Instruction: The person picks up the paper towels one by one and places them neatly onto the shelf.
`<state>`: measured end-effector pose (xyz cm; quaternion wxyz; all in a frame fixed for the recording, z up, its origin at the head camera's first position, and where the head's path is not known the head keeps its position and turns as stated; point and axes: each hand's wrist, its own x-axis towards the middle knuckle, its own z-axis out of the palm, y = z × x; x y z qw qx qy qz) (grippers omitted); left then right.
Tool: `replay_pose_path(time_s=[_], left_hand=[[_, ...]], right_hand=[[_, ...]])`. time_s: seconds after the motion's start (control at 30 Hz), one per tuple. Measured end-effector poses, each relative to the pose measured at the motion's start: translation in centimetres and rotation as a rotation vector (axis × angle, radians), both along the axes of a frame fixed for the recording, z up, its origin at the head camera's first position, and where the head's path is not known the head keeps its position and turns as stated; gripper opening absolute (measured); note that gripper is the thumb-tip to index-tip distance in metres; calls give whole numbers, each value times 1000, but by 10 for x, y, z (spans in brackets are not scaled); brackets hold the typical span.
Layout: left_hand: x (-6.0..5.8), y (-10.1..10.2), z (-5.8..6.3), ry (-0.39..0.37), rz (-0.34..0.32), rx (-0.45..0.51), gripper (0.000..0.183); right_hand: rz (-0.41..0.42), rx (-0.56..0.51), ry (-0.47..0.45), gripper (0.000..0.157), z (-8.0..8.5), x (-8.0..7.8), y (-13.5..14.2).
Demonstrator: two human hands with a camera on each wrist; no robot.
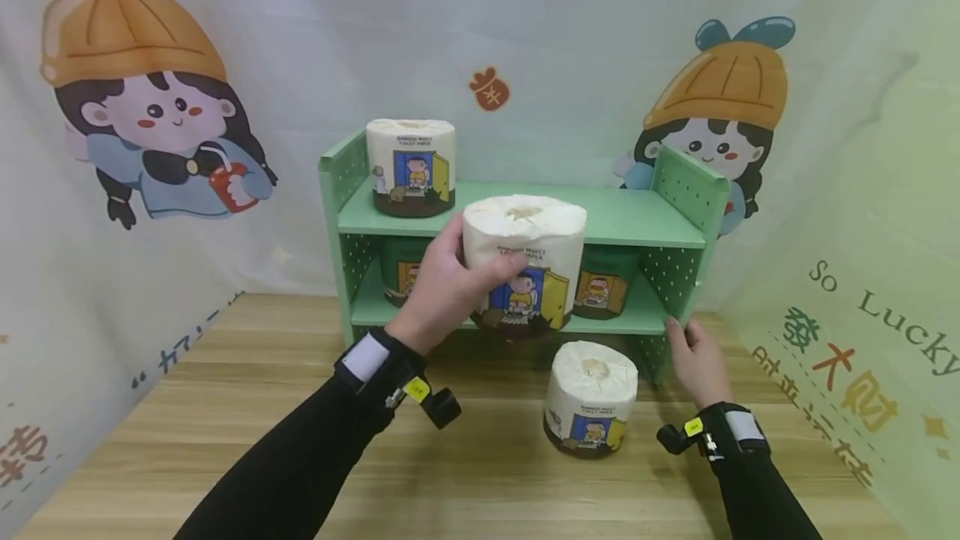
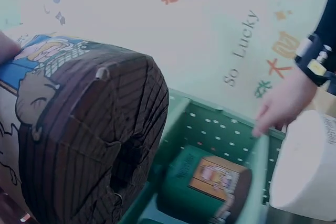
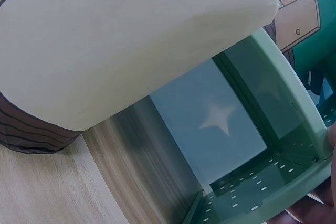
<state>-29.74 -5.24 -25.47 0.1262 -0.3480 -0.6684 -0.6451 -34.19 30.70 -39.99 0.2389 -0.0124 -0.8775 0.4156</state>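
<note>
My left hand (image 1: 457, 282) grips a white-wrapped toilet paper roll (image 1: 536, 232), holding it upright in front of the green shelf (image 1: 517, 227). In the left wrist view the roll's brown striped base (image 2: 94, 124) and centre hole face the camera. My right hand (image 1: 697, 361) holds the shelf's right side panel at its lower front edge. Another white toilet paper roll (image 1: 592, 398) stands on the table just left of that hand. A third white roll (image 1: 411, 165) is upright at the left end of the top shelf.
Two green-wrapped rolls are on the lower shelf, one at the left (image 1: 401, 269) and one at the right (image 1: 603, 282), partly hidden by my hand and the held roll. The shelf stands on a wooden table (image 1: 300, 440). A printed curtain (image 1: 570, 48) hangs behind.
</note>
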Motion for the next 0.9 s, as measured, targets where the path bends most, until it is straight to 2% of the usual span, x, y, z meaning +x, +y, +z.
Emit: replay_pose_path(time_s=[0.2, 0.37, 0.5, 0.7, 0.9], left_hand=[[-7, 1, 28, -13, 21, 25, 62], [-20, 3, 41, 4, 83, 23, 60], [-32, 4, 43, -18, 134, 19, 62], [-49, 8, 40, -34, 191, 11, 70], [-58, 13, 40, -43, 251, -11, 83]], right_hand=[[-7, -2, -7, 51, 1, 0, -1], [-11, -7, -21, 52, 2, 2, 0], [-6, -3, -10, 51, 1, 1, 0], [-4, -6, -6, 50, -2, 1, 0], [12, -20, -9, 52, 0, 1, 0]])
